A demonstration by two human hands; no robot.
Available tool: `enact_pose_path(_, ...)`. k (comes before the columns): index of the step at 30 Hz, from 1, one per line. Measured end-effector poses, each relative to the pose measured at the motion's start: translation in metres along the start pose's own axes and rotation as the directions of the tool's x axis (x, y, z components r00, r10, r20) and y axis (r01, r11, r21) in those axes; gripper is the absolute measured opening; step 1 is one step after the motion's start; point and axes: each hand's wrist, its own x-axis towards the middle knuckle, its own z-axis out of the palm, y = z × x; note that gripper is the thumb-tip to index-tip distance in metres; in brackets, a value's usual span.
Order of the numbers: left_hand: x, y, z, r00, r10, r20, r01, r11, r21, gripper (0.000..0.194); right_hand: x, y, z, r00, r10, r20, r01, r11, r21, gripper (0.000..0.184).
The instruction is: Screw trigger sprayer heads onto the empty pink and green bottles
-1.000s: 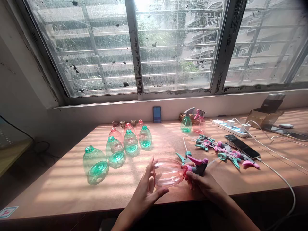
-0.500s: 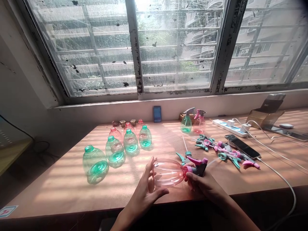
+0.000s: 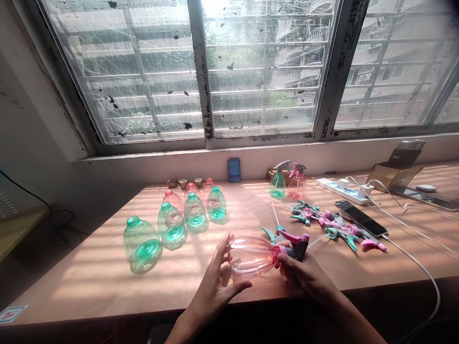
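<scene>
A clear pink spray bottle (image 3: 251,257) lies sideways between my hands above the table's front edge. My left hand (image 3: 218,274) cups its base end, thumb below and fingers behind. At the neck, my right hand (image 3: 296,271) grips the pink collar of the spray head (image 3: 296,244), which is dark grey with a pink trigger. The head sits on the bottle's neck; how tightly, I cannot tell. Just behind it lies a green-and-grey spray head (image 3: 275,234) with its tube pointing away. More loose pink and green spray heads (image 3: 333,223) lie heaped to the right.
Several green bottles (image 3: 141,241) without heads stand on the left, pink bottles (image 3: 172,198) behind them. A green spray bottle (image 3: 277,184) and a pink one (image 3: 297,185) stand at the back. A phone (image 3: 361,218), power strip (image 3: 344,191) and white cables occupy the right.
The pink bottle has turned slightly about its long axis between my hands. Both hands stay in nearly the same place.
</scene>
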Motion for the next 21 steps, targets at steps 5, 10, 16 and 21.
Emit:
enact_pose_path(5,-0.003,-0.002,-0.001,0.995,0.1,0.007,-0.101,0.99,0.097,0.088,0.002,-0.002,0.001,1.0,-0.006,0.021,0.006,1.0,0.0,0.036)
enact_pose_path(10,-0.003,0.006,0.001,0.999,0.03,0.015,-0.03,1.0,0.004,0.102,0.001,-0.002,0.002,1.0,0.003,0.019,-0.003,1.0,0.016,0.035)
enact_pose_path(16,-0.003,0.002,-0.001,1.0,0.021,-0.019,-0.019,0.995,0.099,0.086,0.001,-0.002,0.001,1.0,-0.006,-0.008,0.007,1.0,0.018,0.036)
enact_pose_path(21,-0.003,-0.006,0.0,0.999,0.044,0.018,-0.045,0.997,0.061,0.092,0.001,-0.003,0.003,1.0,0.001,-0.006,-0.001,1.0,0.007,0.037)
